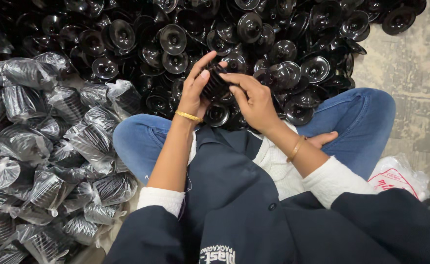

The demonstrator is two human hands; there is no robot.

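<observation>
A short stack of black ribbed plastic caps [216,82] sits pinched between our 2 hands, raised just above our crossed legs and in front of the heap of loose pieces. Our left hand [194,88] wraps the stack from its left side, fingers [201,62] curled over the top and thumb pressed on its near face, so it is clamped firmly on the stack. Our right hand [254,100] grips the same stack from the right, index finger laid along its upper edge and the other fingers folded beneath. Each wrist carries a thin gold bangle [189,116], and white knitted cuffs [160,198] show under the sleeves of a dark navy buttoned jacket [234,195]. Our knees in blue denim jeans [366,117] spread to either side, with a bare foot [322,139] tucked just beside the right forearm. Beyond the hands, a wide pile of glossy black round plastic discs with raised centres [215,29] covers the grey concrete floor [415,63] up to its far edge in view. Along the floor's left side lies a mound of clear plastic bags packed with black ribbed caps and knotted shut [39,146], reaching to the near left corner. Near the right knee, towards the floor's right edge, rests a crumpled white plastic bag with red print [396,178].
</observation>
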